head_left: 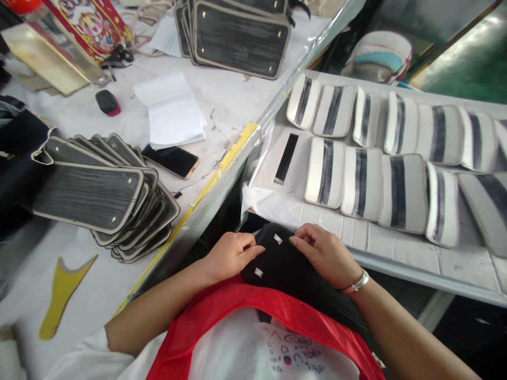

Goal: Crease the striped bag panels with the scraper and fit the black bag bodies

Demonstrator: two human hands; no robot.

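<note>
A black rounded panel [271, 257] with two small whitish tabs on its face lies close against my body. My left hand [234, 254] pinches its left edge between thumb and curled fingers. On the other side my right hand [325, 255], with a bracelet at the wrist, grips the upper right edge with the thumb on top. The panel's lower part runs down behind the red apron [253, 300] and blends with dark material there, so its full shape is hidden.
Left, a white table holds stacked dark panels with pale edges [87, 195], a phone [172, 160], papers [174, 113] and a yellow template [63, 295]. More dark panels [241, 37] lie farther back. Right, a lower table bears rows of pale curved pieces with dark stripes [360, 182].
</note>
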